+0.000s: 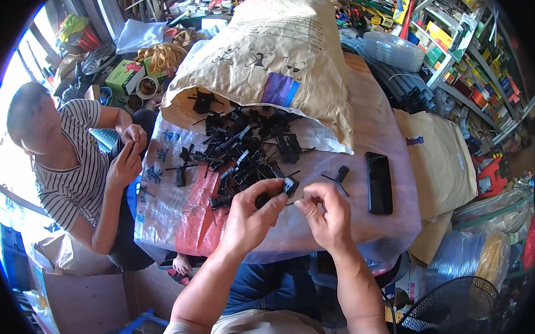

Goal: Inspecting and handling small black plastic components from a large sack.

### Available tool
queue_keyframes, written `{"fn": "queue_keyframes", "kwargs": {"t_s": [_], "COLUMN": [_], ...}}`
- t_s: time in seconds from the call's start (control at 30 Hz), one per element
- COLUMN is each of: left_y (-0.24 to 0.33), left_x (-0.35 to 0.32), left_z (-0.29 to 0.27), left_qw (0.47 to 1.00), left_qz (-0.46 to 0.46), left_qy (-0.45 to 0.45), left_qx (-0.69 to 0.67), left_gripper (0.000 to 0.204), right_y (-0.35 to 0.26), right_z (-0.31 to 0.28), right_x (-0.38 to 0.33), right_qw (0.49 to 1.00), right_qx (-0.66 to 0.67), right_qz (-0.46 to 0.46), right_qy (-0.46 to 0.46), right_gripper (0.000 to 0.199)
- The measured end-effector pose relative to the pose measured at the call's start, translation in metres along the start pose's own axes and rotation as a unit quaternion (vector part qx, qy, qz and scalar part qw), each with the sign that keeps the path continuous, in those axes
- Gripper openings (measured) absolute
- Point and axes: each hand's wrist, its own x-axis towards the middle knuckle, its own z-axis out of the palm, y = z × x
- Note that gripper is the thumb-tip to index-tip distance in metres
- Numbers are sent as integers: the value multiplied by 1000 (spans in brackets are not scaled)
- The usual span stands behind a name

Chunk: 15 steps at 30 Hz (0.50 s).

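Observation:
Over the near edge of the table, my left hand (250,217) grips a small black plastic part (290,186) with a pale face, between thumb and fingers. Just to its right, my right hand (328,220) is pinched closed; what its fingertips hold, if anything, is too small to make out. Beyond my hands lies a heap of similar black plastic parts (238,151), some with thin stems sticking out. They spill from the mouth of a large brown paper sack (284,54). One separate black part (342,173) with thin stems rests past my right hand.
A black phone (379,182) lies at the table's right side. The table cover (372,231) is plastic sheeting. On the left sits another person (71,152) in a striped shirt, hands together. A second paper sack (438,162) and a black fan (452,315) stand right.

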Motion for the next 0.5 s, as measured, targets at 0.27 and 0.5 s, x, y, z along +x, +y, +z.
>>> {"fn": "queue_keyframes", "kwargs": {"t_s": [0.27,0.5], "left_y": [-11,-31], "left_x": [-8,-13], "left_z": [5,10], "left_qw": [972,936], "left_qz": [144,172], "left_qy": [-77,-74], "left_qx": [169,297], "left_gripper": [25,30], "right_y": [4,13], "right_z": [-30,-31], "right_x": [-1,-15], "right_qw": [970,973], "right_qx": [73,34], "right_qz": [119,82], "right_qy": [-198,-211], "right_gripper": [16,18]}}
